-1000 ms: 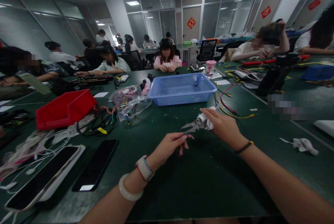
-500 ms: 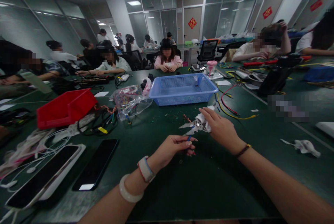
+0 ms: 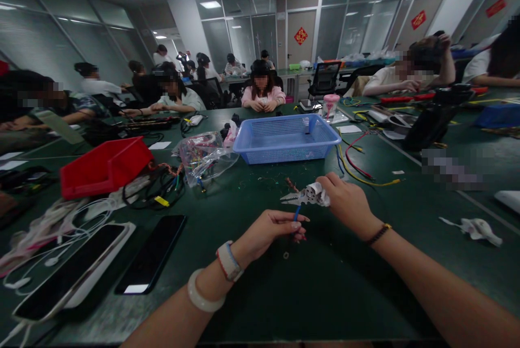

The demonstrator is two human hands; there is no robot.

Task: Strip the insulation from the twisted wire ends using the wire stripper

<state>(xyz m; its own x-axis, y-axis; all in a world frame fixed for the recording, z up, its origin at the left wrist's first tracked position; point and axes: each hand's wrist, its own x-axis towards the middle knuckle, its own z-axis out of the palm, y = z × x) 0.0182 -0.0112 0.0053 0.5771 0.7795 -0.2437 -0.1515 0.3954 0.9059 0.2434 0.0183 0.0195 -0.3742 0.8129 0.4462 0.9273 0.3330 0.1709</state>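
Between the thumb and fingers of my left hand (image 3: 280, 224) is a short blue wire (image 3: 297, 212), its upper end at the jaws of the wire strippers (image 3: 303, 196). My right hand (image 3: 345, 199) is wrapped round the strippers' handles, which seem covered in white wrapping. The jaws point left and look closed or nearly so; whether they bite the wire I cannot tell. Just behind them lies a bit of copper-coloured wire (image 3: 291, 184). A small ring-shaped scrap (image 3: 286, 255) rests on the table below my left hand.
A blue plastic basket (image 3: 286, 156) stands beyond my hands, with loose coloured wires (image 3: 357, 166) at its right. Left are a clear bag of wires (image 3: 205, 158), a red bin (image 3: 105, 166) and two phones (image 3: 152, 253) (image 3: 73, 269). A crumpled white scrap (image 3: 477, 230) lies right. Several people sit around.
The strippers' jaws have gone from spread apart to closed or nearly closed, at the blue wire's upper end. My right hand's fingers have drawn in round the handles. More blue wire shows above my left fingers.
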